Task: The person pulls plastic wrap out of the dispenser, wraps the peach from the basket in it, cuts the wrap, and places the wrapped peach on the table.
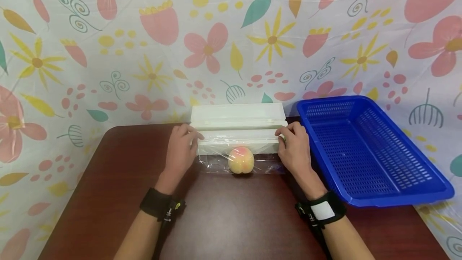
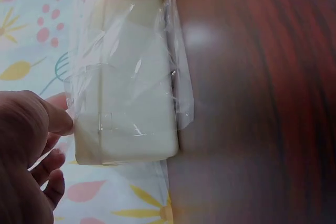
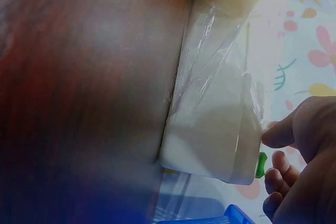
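A white cling film dispenser (image 1: pixel 238 112) lies along the back of the table with its lid raised. Clear cling film (image 1: pixel 213 164) hangs over its front and down to the tabletop. A pink and yellow peach (image 1: pixel 241 160) sits at the middle of the film, in front of the box; the film appears to drape over part of it. At the box's left end, my left hand (image 1: pixel 182 147) pinches the film's edge between thumb and finger. My right hand (image 1: pixel 296 145) pinches the film at the right end, beside a small green piece (image 3: pixel 261 165).
A blue perforated plastic basket (image 1: pixel 325 159) stands at the right, close to my right forearm. Behind the dark wooden table (image 1: pixel 231 220) hangs a flower-patterned cloth (image 1: pixel 216 51). Both wrists wear black straps.
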Available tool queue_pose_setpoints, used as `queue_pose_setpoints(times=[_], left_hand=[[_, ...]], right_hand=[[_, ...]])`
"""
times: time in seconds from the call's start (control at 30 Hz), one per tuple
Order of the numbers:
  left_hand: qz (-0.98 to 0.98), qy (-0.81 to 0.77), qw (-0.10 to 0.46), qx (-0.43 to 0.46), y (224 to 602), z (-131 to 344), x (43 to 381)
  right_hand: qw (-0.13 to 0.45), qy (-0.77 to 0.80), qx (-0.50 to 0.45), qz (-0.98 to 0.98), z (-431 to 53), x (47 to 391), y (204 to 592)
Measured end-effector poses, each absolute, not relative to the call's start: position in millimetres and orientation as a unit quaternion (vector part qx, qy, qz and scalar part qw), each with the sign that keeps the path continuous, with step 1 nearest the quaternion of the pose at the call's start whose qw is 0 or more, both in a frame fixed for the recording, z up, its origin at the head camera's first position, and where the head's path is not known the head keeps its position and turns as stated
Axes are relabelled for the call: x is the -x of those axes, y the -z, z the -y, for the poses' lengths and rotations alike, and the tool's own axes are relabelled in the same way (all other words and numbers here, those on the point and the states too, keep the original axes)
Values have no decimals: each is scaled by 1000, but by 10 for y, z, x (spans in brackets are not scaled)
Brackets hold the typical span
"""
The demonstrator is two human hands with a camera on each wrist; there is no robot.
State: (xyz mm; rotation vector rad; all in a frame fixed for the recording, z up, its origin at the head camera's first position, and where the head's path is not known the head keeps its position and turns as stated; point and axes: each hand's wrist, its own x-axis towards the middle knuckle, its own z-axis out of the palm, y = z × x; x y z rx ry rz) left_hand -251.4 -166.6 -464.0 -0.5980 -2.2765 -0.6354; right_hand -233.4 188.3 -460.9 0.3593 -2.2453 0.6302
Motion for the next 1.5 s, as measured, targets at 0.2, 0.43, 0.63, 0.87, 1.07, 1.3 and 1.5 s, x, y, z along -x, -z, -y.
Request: queue_pose_setpoints(times=[0.2,0.43,0.63,0.87,1.07,1.3,1.5], left_hand=[[874,235,355,234,4647,1659,2487],[884,190,349,248,4663,1641,2469],[888,155,352,253,4660,1588,2400],[902,127,318,262,4680,1420,2266],[915,121,294,247,4699,1250,2168],[919,110,283,253,4730,1016,2029],[930,95,238,263,4735,934,1970]], right_hand=[[373,-220,-147,889,-1887,2330,4619],[365,-165,-172,900,-1883,2324,4617],[367,-124,-200,900,-1833,2282,4583],[324,-102,-234,911,-1694,2152,4565],[304,-83,-234,920,-1614,2095,4573],[301,-83,-244,918,-1470,2032,4578],[272,-73,-256,925,-1382,1999,4585]])
